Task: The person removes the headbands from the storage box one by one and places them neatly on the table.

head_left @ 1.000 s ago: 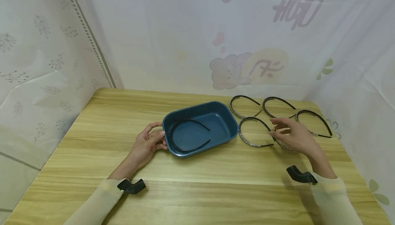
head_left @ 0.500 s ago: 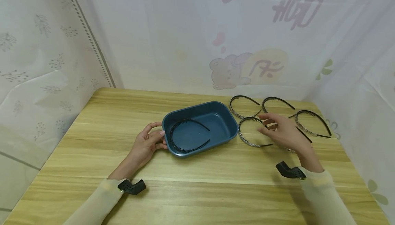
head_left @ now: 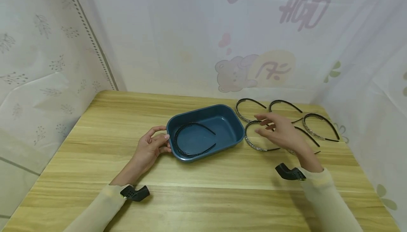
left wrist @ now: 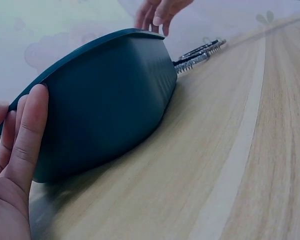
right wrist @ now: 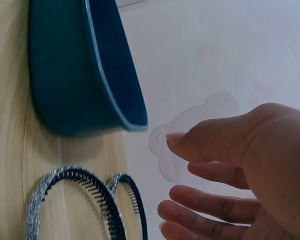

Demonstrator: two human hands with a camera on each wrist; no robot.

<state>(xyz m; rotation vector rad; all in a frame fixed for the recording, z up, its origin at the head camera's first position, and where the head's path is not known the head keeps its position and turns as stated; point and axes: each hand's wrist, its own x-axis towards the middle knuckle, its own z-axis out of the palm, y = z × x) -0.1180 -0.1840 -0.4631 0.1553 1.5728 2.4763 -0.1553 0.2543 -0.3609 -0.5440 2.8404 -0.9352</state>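
Note:
My left hand grips the left end of a blue plastic basin, thumb at the rim and fingers against the outer wall. Inside the basin lies one black toothed headband. My right hand hovers above the headbands on the right, fingers loosely bent and apart, holding nothing in the right wrist view. Beneath it a headband is partly hidden. A glittery headband lies close to the basin's right end; in the right wrist view this silver-sided headband shows its black teeth.
Further headbands lie at the back right: one behind the basin's corner, one beside it, and a glittery one near the right edge. The wooden table meets a printed cloth behind.
My right hand has moved left over the headbands, uncovering more of the one beneath it. The left hand, basin and headband inside it have stayed put.

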